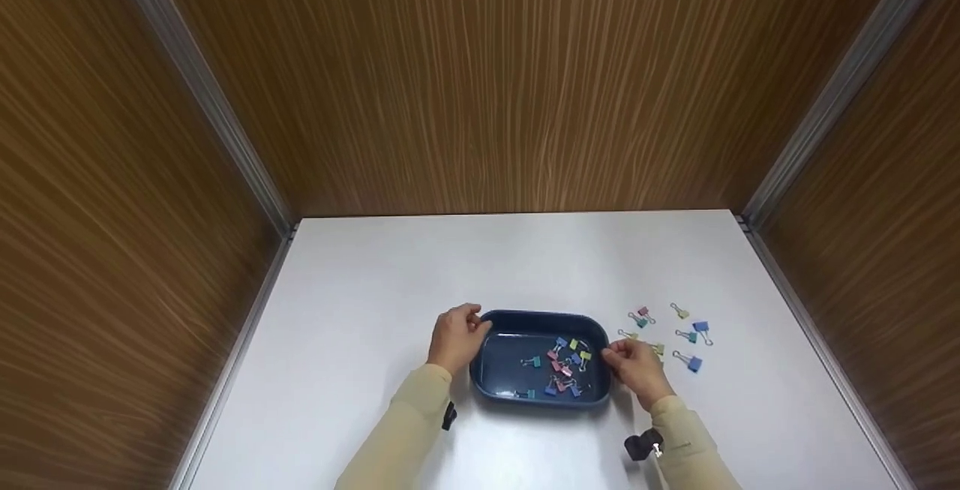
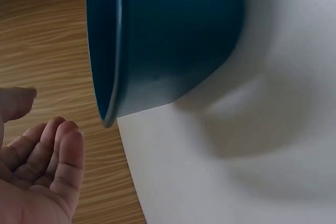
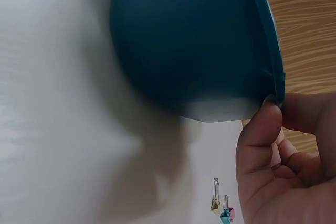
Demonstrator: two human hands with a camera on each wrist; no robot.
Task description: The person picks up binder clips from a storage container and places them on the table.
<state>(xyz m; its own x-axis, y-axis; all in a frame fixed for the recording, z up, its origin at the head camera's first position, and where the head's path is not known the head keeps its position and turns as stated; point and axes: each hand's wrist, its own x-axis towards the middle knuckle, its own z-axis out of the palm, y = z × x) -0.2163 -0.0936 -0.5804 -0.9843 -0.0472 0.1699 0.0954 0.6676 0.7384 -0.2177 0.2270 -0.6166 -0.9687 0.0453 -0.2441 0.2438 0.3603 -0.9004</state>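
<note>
A dark blue rectangular tray (image 1: 501,362) stands on the white table, with several small binder clips in pink, blue, yellow and green lying inside, mostly toward its right half. At its right end, my right hand (image 1: 636,367) pinches the rim between thumb and index finger, as the right wrist view also shows. My left hand (image 1: 454,338) is beside the left end of the tray. In the left wrist view its thumb and loosely bent fingers (image 2: 69,166) are apart from the tray wall (image 2: 173,30) and hold nothing.
Right of the tray, loose binder clips lie scattered on the table (image 1: 360,287), among them a blue clip (image 1: 694,363), a yellow clip (image 1: 682,313) and a pink clip (image 1: 643,311). Wood-grain panels (image 1: 517,85) enclose the table at the back and both sides.
</note>
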